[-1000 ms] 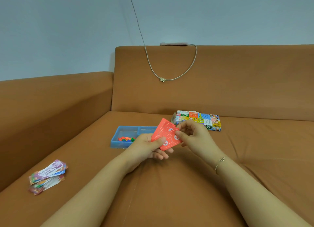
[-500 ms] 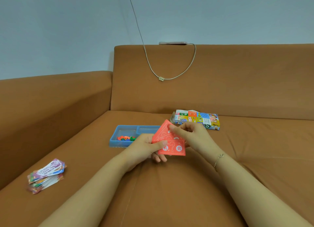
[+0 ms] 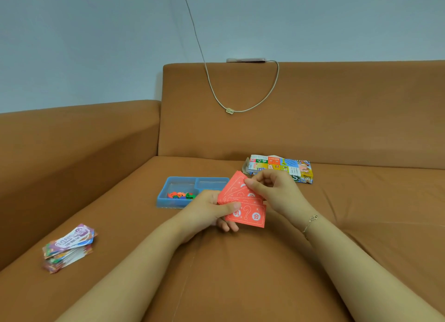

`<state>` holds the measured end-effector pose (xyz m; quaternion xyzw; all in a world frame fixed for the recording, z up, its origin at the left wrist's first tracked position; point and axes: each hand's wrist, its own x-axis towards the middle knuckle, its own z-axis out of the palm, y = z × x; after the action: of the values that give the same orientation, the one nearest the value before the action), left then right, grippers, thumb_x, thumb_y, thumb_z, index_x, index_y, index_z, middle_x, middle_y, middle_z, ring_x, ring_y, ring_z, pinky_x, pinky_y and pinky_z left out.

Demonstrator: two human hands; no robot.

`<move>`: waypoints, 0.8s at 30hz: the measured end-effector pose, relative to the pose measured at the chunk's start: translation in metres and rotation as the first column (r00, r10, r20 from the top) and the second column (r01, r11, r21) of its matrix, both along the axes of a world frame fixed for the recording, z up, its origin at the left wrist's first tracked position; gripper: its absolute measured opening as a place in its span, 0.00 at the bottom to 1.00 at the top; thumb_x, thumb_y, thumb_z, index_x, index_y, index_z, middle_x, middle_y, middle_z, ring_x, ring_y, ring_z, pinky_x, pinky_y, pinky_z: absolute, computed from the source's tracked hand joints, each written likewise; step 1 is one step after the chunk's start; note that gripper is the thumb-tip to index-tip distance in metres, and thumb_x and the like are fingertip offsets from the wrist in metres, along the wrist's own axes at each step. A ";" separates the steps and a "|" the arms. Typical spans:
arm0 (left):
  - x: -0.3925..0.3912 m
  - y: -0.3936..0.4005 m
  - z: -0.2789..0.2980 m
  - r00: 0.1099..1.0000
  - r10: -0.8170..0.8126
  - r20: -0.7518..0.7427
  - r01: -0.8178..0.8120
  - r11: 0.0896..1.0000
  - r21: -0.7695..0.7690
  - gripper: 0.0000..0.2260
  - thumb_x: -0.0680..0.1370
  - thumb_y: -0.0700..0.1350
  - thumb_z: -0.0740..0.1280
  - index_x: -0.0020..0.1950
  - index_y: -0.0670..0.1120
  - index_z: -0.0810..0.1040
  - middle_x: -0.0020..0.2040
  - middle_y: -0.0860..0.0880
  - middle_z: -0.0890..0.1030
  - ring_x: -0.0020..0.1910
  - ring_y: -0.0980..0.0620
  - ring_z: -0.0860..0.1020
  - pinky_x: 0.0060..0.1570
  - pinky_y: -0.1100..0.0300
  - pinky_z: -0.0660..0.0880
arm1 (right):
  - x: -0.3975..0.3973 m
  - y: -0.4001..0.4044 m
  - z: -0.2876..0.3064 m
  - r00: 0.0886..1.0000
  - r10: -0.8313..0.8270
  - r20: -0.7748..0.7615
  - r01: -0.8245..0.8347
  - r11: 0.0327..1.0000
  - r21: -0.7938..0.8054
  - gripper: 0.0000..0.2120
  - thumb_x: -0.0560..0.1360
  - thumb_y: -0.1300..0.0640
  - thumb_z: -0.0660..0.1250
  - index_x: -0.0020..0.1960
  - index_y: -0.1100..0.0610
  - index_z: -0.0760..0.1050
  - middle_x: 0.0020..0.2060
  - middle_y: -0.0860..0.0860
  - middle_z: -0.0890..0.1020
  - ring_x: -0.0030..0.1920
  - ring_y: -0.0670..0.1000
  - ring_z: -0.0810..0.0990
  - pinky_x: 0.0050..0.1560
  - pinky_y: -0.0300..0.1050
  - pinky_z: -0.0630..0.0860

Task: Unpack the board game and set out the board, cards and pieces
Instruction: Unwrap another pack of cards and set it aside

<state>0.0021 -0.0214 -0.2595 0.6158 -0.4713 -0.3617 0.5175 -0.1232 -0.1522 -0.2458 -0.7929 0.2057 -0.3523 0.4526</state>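
Several red cards (image 3: 245,208) with a question mark are fanned out above the sofa seat. My left hand (image 3: 209,213) grips the fan from below, thumb across the front card. My right hand (image 3: 274,191) pinches the upper cards at their top edge. Behind them a blue plastic tray (image 3: 178,202) holds small coloured pieces (image 3: 181,196) in its left compartment. The colourful game box (image 3: 279,167) lies flat further back to the right, partly hidden by my right hand. A stack of colourful cards (image 3: 68,248) lies on the seat at the left.
Everything sits on an orange-brown sofa (image 3: 361,213) with an armrest (image 3: 72,148) along the left and a backrest behind. A pale cable (image 3: 240,109) hangs down over the backrest from a flat device (image 3: 245,60) on top.
The red cards have spread from a tight stack into a wider fan. The front card has slid down and turned level, and my right hand has moved to the upper cards.
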 end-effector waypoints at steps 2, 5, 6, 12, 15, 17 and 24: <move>0.001 0.000 0.000 1.000 0.007 -0.004 -0.007 1.000 0.000 0.04 0.78 0.42 0.66 0.47 0.42 0.77 0.34 0.45 0.82 0.31 0.53 0.81 0.30 0.67 0.75 | -0.002 -0.002 -0.003 0.999 0.023 -0.032 -0.024 1.000 -0.017 0.07 0.75 0.62 0.69 0.38 0.55 0.76 0.35 0.54 0.80 0.37 0.51 0.77 0.41 0.47 0.75; 0.001 -0.001 0.000 1.000 -0.001 0.014 0.001 1.000 0.008 0.04 0.78 0.42 0.66 0.46 0.42 0.77 0.33 0.45 0.82 0.30 0.54 0.80 0.30 0.67 0.75 | -0.005 -0.002 -0.003 0.999 0.027 -0.030 -0.027 1.000 0.011 0.03 0.73 0.61 0.70 0.41 0.57 0.78 0.36 0.54 0.81 0.39 0.51 0.78 0.42 0.48 0.76; 0.001 -0.001 0.000 1.000 -0.008 0.018 0.008 1.000 0.012 0.04 0.78 0.42 0.66 0.46 0.42 0.77 0.34 0.45 0.82 0.31 0.54 0.81 0.30 0.67 0.75 | -0.004 -0.001 -0.003 1.000 0.009 -0.015 -0.009 0.999 0.031 0.06 0.73 0.57 0.72 0.40 0.59 0.79 0.36 0.55 0.81 0.37 0.49 0.77 0.41 0.47 0.76; -0.001 0.000 0.001 0.999 -0.033 0.027 0.032 0.999 0.031 0.05 0.78 0.42 0.66 0.48 0.41 0.77 0.34 0.47 0.82 0.31 0.55 0.81 0.31 0.67 0.75 | -0.002 0.000 -0.002 1.000 -0.029 -0.010 0.028 0.999 -0.019 0.09 0.74 0.61 0.70 0.36 0.56 0.75 0.33 0.54 0.78 0.33 0.47 0.74 0.33 0.39 0.72; 0.000 0.001 0.001 0.999 -0.020 0.029 0.019 0.999 0.035 0.05 0.78 0.43 0.66 0.48 0.41 0.77 0.32 0.46 0.82 0.29 0.55 0.80 0.31 0.67 0.75 | -0.005 -0.001 -0.002 0.999 0.037 -0.011 -0.037 0.999 -0.001 0.09 0.75 0.66 0.68 0.39 0.55 0.76 0.36 0.54 0.79 0.38 0.51 0.76 0.39 0.43 0.75; -0.001 0.002 0.002 0.999 -0.018 0.029 0.017 0.999 0.032 0.05 0.78 0.43 0.66 0.47 0.42 0.77 0.33 0.46 0.82 0.30 0.55 0.80 0.31 0.67 0.75 | -0.005 0.001 -0.001 0.999 0.048 0.013 -0.048 0.999 0.016 0.06 0.75 0.61 0.69 0.39 0.56 0.77 0.35 0.52 0.79 0.36 0.48 0.76 0.36 0.38 0.74; 0.000 0.001 0.001 0.999 -0.024 0.038 0.022 0.999 0.041 0.05 0.78 0.43 0.67 0.47 0.42 0.77 0.35 0.46 0.82 0.31 0.54 0.81 0.31 0.66 0.75 | 0.000 0.000 -0.004 1.000 0.016 -0.018 -0.017 0.998 -0.067 0.08 0.75 0.63 0.68 0.39 0.53 0.76 0.35 0.50 0.78 0.36 0.47 0.74 0.37 0.36 0.72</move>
<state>0.0021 -0.0209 -0.2588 0.6275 -0.4809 -0.3652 0.4915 -0.1235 -0.1526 -0.2502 -0.8125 0.1911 -0.3484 0.4265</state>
